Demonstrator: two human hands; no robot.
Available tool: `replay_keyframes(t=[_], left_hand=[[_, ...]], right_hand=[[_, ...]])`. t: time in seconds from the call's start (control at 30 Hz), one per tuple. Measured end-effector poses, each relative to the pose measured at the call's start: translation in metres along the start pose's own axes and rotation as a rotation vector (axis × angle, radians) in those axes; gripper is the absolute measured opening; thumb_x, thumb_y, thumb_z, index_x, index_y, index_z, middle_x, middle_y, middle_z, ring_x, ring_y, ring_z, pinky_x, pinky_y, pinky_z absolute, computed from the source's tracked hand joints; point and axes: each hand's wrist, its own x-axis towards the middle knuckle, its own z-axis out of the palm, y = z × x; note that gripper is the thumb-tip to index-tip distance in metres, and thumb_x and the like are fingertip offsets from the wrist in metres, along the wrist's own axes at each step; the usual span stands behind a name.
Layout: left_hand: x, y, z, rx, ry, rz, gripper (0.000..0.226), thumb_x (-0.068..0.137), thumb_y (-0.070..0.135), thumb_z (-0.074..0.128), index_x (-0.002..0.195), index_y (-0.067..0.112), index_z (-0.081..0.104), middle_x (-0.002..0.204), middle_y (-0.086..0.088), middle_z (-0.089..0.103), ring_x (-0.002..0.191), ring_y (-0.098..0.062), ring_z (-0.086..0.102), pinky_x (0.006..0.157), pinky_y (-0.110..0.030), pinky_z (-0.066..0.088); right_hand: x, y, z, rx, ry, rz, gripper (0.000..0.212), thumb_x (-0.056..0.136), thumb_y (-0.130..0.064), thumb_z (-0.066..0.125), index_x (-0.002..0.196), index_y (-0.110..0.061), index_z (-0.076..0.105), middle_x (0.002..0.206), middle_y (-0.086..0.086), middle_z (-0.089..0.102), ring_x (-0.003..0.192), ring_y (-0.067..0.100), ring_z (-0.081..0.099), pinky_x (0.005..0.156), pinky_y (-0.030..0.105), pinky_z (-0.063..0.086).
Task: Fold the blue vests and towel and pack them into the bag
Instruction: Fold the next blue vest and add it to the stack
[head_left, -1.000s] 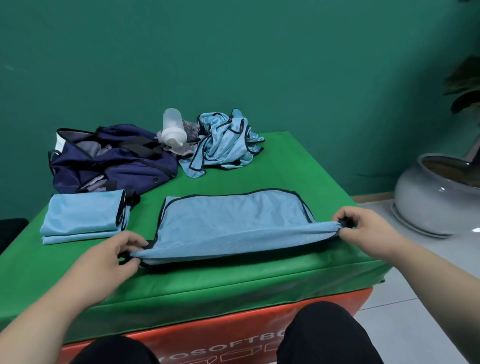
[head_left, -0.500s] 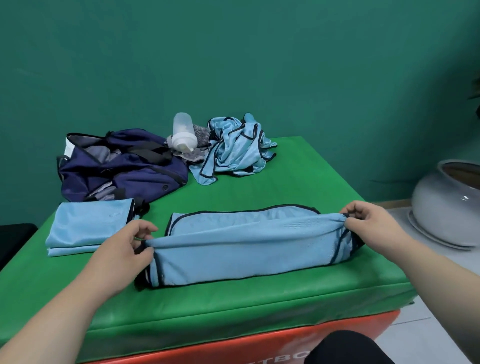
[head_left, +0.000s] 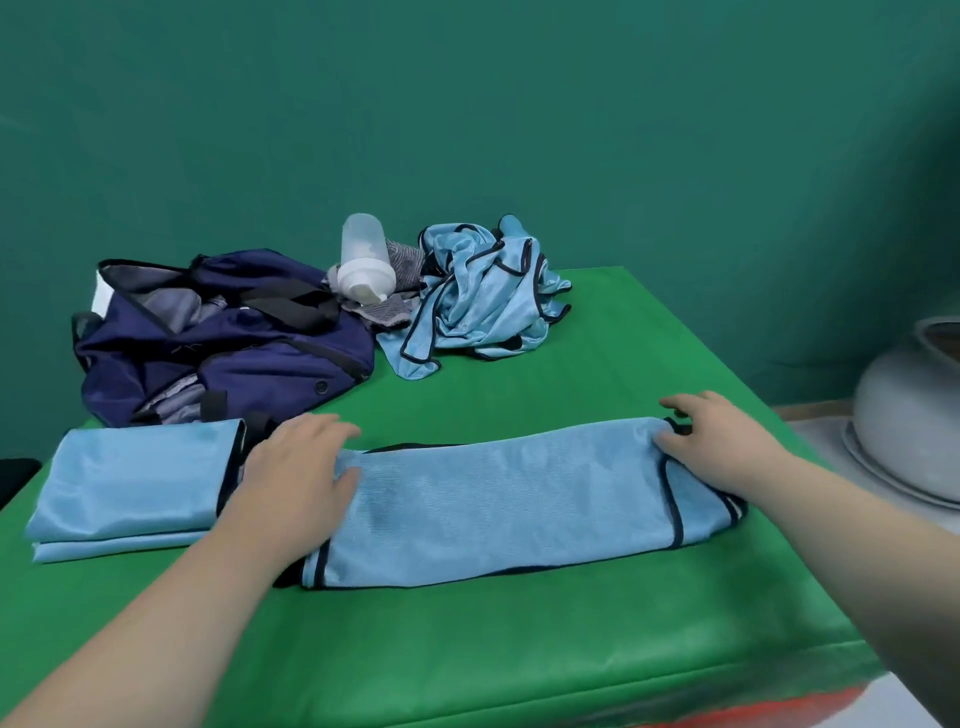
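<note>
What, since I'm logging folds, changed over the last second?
The left hand and right hand carried the near edge of the light blue dark-trimmed mesh vest away, folding it over, released their pinches and now rest flat on its ends. The folded light blue cloth, navy fabric bag, crumpled blue vest and translucent plastic bottle stayed put.

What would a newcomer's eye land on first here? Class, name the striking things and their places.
First, the long folded blue vest across the front of the green table, with the left hand and right hand resting on its ends. Behind, a crumpled blue vest lies at the back centre and an open navy bag at the back left. A smaller folded vest sits front left.
</note>
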Motion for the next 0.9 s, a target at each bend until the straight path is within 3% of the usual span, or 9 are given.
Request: replay_keyframes(t=[0.1,0.23,0.37,0.5,0.67,0.9], left_hand=[[-0.014,0.023,0.010,0.007,-0.054,0.169,0.042,0.095,0.041,0.049,0.134,0.028,0.057,0.153,0.002,0.041,0.147,-0.021,0.027,0.121,-0.041,0.019],[-0.026,0.061,0.022,-0.021,-0.189,0.267,0.066,0.087,0.058,0.018,0.139,0.032,0.049,0.159,0.007,0.030,0.151,-0.016,0.017,0.121,-0.034,0.007],[-0.030,0.082,0.037,0.022,-0.257,0.230,0.083,0.079,0.066,-0.003,0.150,0.036,0.028,0.165,0.010,0.011,0.152,-0.012,0.002,0.123,-0.037,0.000],[-0.041,0.083,0.057,-0.022,-0.258,0.187,0.091,0.074,0.069,-0.010,0.153,0.038,0.024,0.166,0.009,0.009,0.153,-0.011,0.001,0.124,-0.037,0.000],[-0.043,0.078,0.064,-0.061,-0.239,0.174,0.088,0.077,0.071,-0.006,0.153,0.039,0.026,0.165,0.013,0.008,0.152,-0.007,-0.001,0.123,-0.034,-0.004],[-0.044,0.079,0.065,-0.063,-0.211,0.163,0.087,0.077,0.071,-0.005,0.152,0.040,0.027,0.164,0.016,0.009,0.151,-0.004,0.000,0.123,-0.032,-0.004]], right_hand=[[-0.015,-0.002,0.005,-0.018,0.157,-0.145,0.045,0.092,-0.037,0.059,0.134,-0.020,0.059,0.127,0.004,0.057,0.117,0.027,0.053,0.102,0.044,0.044],[-0.054,-0.004,0.028,-0.101,0.243,-0.305,0.040,0.081,-0.037,0.061,0.115,-0.017,0.070,0.116,0.002,0.063,0.114,0.027,0.055,0.104,0.046,0.042],[-0.084,0.005,0.041,-0.062,0.343,-0.187,0.030,0.072,-0.047,0.060,0.086,-0.020,0.063,0.101,-0.002,0.057,0.107,0.027,0.051,0.100,0.049,0.041],[-0.096,0.017,0.051,-0.045,0.331,-0.127,0.019,0.071,-0.044,0.062,0.067,-0.027,0.056,0.103,-0.002,0.058,0.109,0.026,0.051,0.102,0.053,0.039],[-0.093,0.035,0.043,-0.016,0.301,-0.118,0.016,0.082,-0.022,0.071,0.071,-0.025,0.060,0.123,0.007,0.060,0.124,0.032,0.049,0.106,0.055,0.036],[-0.088,0.063,0.025,0.112,0.206,-0.122,0.012,0.094,-0.031,0.066,0.085,-0.026,0.059,0.146,0.005,0.046,0.139,0.023,0.034,0.116,0.043,0.029]])
